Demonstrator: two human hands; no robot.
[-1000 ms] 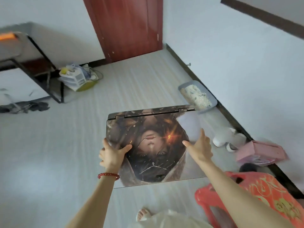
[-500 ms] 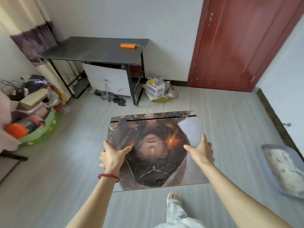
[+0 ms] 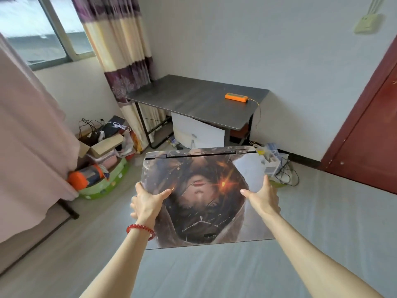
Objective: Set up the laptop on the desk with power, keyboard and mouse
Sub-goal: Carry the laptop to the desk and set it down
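Observation:
I carry a closed laptop (image 3: 204, 190) flat in front of me, its lid covered with a dark printed picture. My left hand (image 3: 146, 201) grips its left edge, thumb on the lid. My right hand (image 3: 263, 197) grips its right edge the same way. Ahead against the far wall stands the dark grey desk (image 3: 193, 100). An orange power strip (image 3: 236, 97) lies on the desk's right part, its yellow cord hanging off the edge. No keyboard or mouse shows.
A white cabinet (image 3: 197, 132) stands under the desk. Boxes, bags and cables (image 3: 103, 147) pile up on the floor at the left by the curtain. A small plastic drawer unit with cables (image 3: 272, 164) sits right of the desk. A red door (image 3: 369, 130) is at the right.
The view has swung left and the desk has come closer and more central. The laptop stays held in both hands the same way.

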